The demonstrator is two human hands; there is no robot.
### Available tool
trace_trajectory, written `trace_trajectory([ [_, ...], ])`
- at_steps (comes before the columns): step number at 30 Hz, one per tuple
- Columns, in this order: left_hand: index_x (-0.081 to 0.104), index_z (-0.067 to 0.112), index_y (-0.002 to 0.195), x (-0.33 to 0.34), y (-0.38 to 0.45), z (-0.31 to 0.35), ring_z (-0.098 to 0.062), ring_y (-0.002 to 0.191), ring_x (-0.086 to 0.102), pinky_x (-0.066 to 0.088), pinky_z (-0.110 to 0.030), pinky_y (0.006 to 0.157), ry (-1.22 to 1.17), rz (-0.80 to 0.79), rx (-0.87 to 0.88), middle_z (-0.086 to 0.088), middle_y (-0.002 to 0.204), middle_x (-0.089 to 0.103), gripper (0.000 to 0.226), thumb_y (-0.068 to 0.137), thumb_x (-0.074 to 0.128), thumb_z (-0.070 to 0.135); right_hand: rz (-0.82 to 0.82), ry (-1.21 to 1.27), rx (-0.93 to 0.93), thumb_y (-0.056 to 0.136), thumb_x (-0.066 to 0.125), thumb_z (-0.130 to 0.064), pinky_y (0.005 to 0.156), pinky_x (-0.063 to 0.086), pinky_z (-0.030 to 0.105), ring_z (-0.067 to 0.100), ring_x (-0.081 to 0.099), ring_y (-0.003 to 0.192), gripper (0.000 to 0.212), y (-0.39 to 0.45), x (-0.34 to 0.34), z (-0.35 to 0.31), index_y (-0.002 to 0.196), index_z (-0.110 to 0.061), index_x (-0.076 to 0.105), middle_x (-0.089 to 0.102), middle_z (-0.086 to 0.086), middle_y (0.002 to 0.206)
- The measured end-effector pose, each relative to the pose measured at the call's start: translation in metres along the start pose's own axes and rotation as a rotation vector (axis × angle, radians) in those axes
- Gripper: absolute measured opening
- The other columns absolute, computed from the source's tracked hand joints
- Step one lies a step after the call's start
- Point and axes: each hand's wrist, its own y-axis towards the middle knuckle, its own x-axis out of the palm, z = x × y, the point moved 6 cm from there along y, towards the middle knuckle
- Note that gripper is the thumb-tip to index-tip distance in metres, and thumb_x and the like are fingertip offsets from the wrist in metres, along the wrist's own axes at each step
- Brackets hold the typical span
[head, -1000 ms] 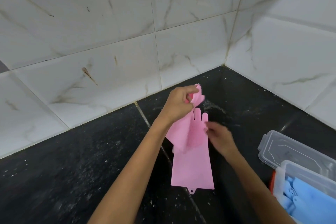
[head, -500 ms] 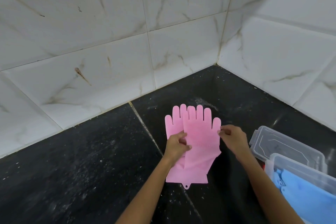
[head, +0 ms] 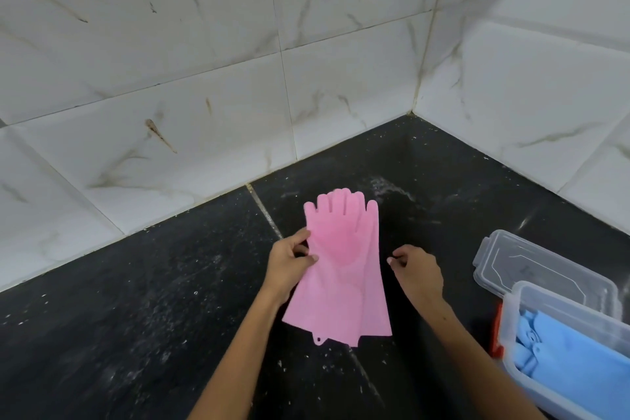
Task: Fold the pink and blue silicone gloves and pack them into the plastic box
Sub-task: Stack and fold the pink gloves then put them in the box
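Lying flat on the black speckled stone surface [head: 136,334], the pink silicone gloves [head: 341,266] are stacked one on the other, fingers toward the marbled white wall tiles [head: 204,95], cuffs flaring wide toward the person. A bristled oval patch shows on the upper palm; a small hang tab sticks out at the cuff edge. The left hand [head: 289,266] has its grip pinched on the stack's left edge near the thumb. The right hand [head: 416,269] is loosely curled just beside the right edge, holding nothing. At right, the clear plastic box [head: 525,320] contains the blue gloves [head: 579,361]; its transparent lid [head: 542,266] lies behind, touching it.
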Motion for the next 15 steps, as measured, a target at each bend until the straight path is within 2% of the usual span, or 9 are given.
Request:
trace_trajectory([
  [2,0.046,0.005,0.135,-0.017,-0.001,-0.013,-0.02,0.093,0.059,0.051,-0.035,0.092,0.032,0.032,-0.042,-0.013,0.106,0.062,0.062,0.079,0.064,-0.01,-0.001,-0.013,-0.004,0.085,0.066,-0.023,0.07,0.05,0.024,0.014,0.065,0.083,0.023,-0.001,0.009,-0.008,0.106,-0.012,0.065,0.07,0.004,0.101],
  [6,0.045,0.004,0.136,-0.029,-0.004,-0.022,-0.027,0.103,0.059,0.051,-0.04,0.095,0.059,0.066,-0.069,-0.014,0.123,0.059,0.063,0.078,0.064,-0.012,0.005,-0.001,0.019,0.079,0.073,-0.02,0.066,0.049,0.025,0.016,0.066,0.079,0.023,0.002,0.019,-0.02,0.099,-0.011,0.067,0.07,0.006,0.094],
  [10,0.046,0.009,0.135,-0.023,-0.011,-0.031,-0.017,0.092,0.059,0.053,-0.033,0.086,0.127,0.045,-0.106,-0.008,0.12,0.062,0.063,0.078,0.062,-0.012,0.0,-0.059,0.035,0.08,0.069,-0.01,0.059,0.047,0.022,0.013,0.06,0.065,0.007,0.01,0.009,-0.012,0.087,-0.009,0.068,0.07,0.006,0.084],
  [11,0.047,0.008,0.134,-0.019,-0.017,-0.018,-0.015,0.088,0.06,0.054,-0.031,0.079,0.18,0.049,-0.034,-0.01,0.12,0.063,0.062,0.077,0.061,-0.013,0.011,-0.089,0.055,0.081,0.067,-0.008,0.057,0.047,0.023,0.013,0.059,0.061,0.004,0.012,0.003,-0.005,0.085,-0.008,0.067,0.068,0.006,0.08],
  [12,0.049,0.001,0.13,-0.018,-0.025,0.014,-0.016,0.082,0.062,0.054,-0.028,0.067,0.286,0.14,0.18,-0.019,0.115,0.065,0.058,0.074,0.058,-0.013,0.022,-0.124,0.084,0.081,0.066,-0.008,0.057,0.048,0.024,0.014,0.058,0.06,0.004,0.015,-0.004,0.002,0.085,-0.007,0.067,0.065,0.006,0.076],
  [13,0.052,-0.011,0.117,-0.021,-0.033,0.048,-0.018,0.07,0.064,0.048,-0.019,0.05,0.354,0.357,0.407,-0.03,0.097,0.067,0.049,0.068,0.054,-0.01,0.03,-0.161,0.113,0.082,0.066,-0.009,0.058,0.049,0.026,0.015,0.058,0.061,0.006,0.016,-0.01,0.009,0.087,-0.006,0.066,0.063,0.006,0.075],
  [14,0.052,-0.013,0.097,-0.004,-0.046,0.072,-0.02,0.052,0.061,0.027,-0.006,0.036,0.363,0.275,0.553,-0.031,0.071,0.066,0.038,0.06,0.047,-0.004,0.033,-0.196,0.139,0.083,0.066,-0.009,0.06,0.05,0.028,0.017,0.059,0.064,0.01,0.017,-0.014,0.015,0.091,-0.005,0.064,0.062,0.008,0.078],
  [15,0.049,-0.008,0.087,0.003,-0.06,0.09,-0.022,0.045,0.059,0.024,-0.006,0.033,0.501,0.369,0.757,-0.027,0.058,0.063,0.031,0.057,0.043,0.001,0.032,-0.236,0.155,0.083,0.065,-0.01,0.063,0.051,0.03,0.02,0.061,0.069,0.015,0.016,-0.015,0.017,0.097,-0.005,0.061,0.062,0.01,0.084],
])
